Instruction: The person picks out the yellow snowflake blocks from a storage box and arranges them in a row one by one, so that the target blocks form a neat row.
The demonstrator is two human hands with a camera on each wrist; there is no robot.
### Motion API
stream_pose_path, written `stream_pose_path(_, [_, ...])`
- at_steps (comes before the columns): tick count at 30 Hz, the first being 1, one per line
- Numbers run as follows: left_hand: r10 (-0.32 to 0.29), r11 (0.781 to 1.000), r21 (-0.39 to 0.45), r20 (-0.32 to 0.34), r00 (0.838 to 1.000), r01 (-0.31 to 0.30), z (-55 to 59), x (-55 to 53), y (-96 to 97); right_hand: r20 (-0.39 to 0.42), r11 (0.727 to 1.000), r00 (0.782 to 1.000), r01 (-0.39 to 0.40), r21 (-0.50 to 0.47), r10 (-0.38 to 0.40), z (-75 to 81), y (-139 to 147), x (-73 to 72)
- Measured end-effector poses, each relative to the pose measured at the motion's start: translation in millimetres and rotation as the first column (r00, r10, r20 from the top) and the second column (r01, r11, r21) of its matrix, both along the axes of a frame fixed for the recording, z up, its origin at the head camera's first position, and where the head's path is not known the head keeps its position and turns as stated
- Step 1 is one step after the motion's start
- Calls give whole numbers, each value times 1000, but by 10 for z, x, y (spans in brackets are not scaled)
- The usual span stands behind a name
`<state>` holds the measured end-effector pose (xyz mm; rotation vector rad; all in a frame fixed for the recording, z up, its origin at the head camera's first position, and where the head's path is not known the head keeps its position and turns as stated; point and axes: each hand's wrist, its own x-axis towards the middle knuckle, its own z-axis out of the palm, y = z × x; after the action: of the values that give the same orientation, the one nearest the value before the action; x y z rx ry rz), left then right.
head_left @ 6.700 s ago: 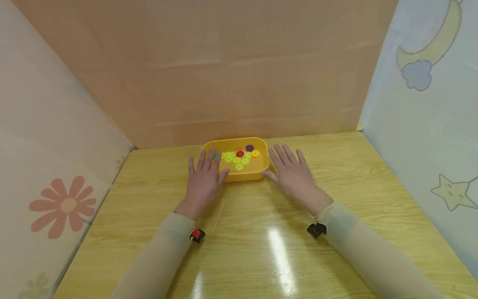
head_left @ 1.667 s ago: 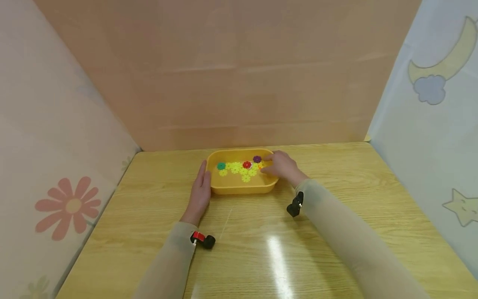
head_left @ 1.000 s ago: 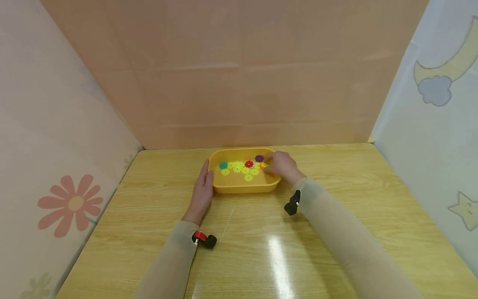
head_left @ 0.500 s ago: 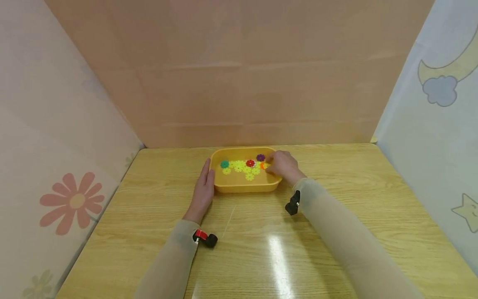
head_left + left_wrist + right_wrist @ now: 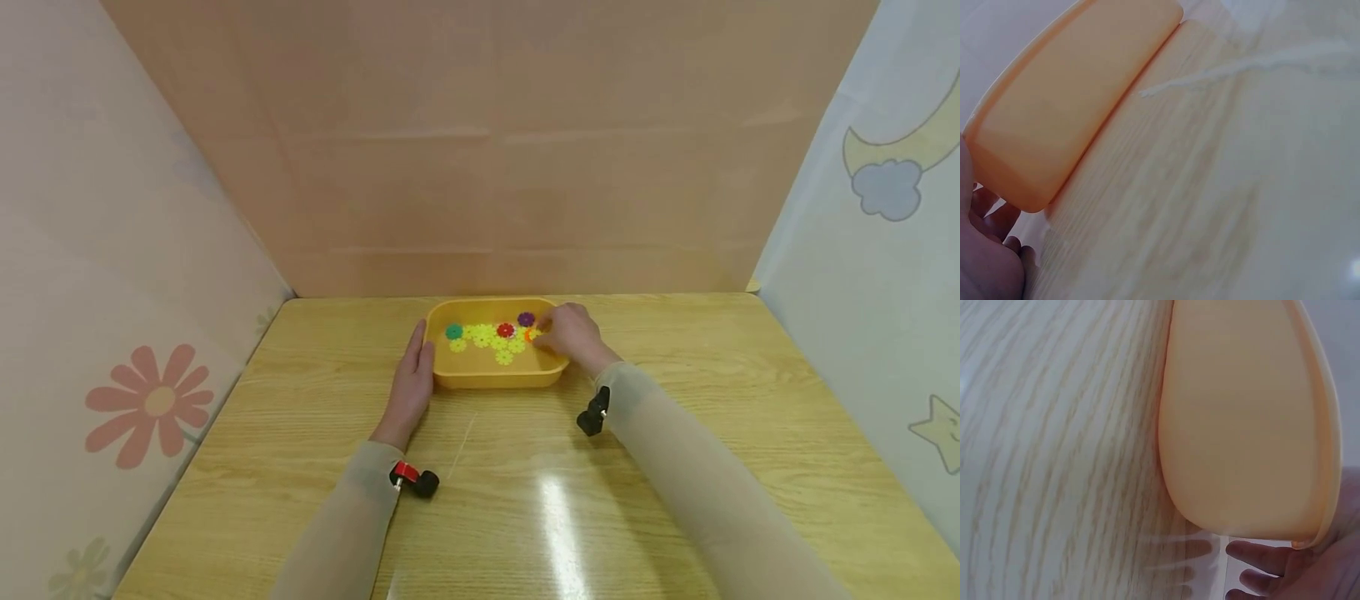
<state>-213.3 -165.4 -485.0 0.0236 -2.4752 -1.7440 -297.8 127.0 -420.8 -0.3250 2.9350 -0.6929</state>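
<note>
A yellow-orange tray [image 5: 497,380] stands near the back wall, holding several flower-shaped plastic discs. Most are yellow discs [image 5: 482,337]; a green disc [image 5: 453,332], a red disc [image 5: 506,330] and a purple disc [image 5: 526,319] lie among them. My left hand [image 5: 409,379] rests against the tray's left side, fingers extended along its outer wall. Over the right rim reaches my right hand [image 5: 573,335], thumb and forefinger bent about an orange-edged disc [image 5: 529,336]; whether they grip it is too small to tell. Its other fingers [image 5: 1260,556] extend outside the tray in the right wrist view.
The wood-grain table [image 5: 495,500] spreads out in front of the tray. A brown back panel [image 5: 487,167] rises close behind it. Pale side panels with printed flowers, a moon and a star flank the table.
Both hands were spread flat near the tray earlier. The left has gone to its left side, the right over its right rim. Over the last second the hands hardly move, while the view shifts slightly.
</note>
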Motion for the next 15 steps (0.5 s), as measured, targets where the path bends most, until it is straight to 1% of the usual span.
stream_pose_path(3, [-5,1000,-2,0,1000,5,-16,-6,0,11,1000,1000,2,-27,-1,2,9,10])
stream_pose_path(7, [-7,1000,-1,-2,1000,7,-10,7,7,11,998,1000,13,-67,-13,13,24,24])
stream_pose_path(12, [-14,1000,1,-14,1000,14,0,15,2,-22,989,999,21,-147,-24,41,59,47])
stream_pose_path(15, [-16,1000,1,-17,1000,16,-1,10,-14,-53,985,998,20,-170,-29,78,85,75])
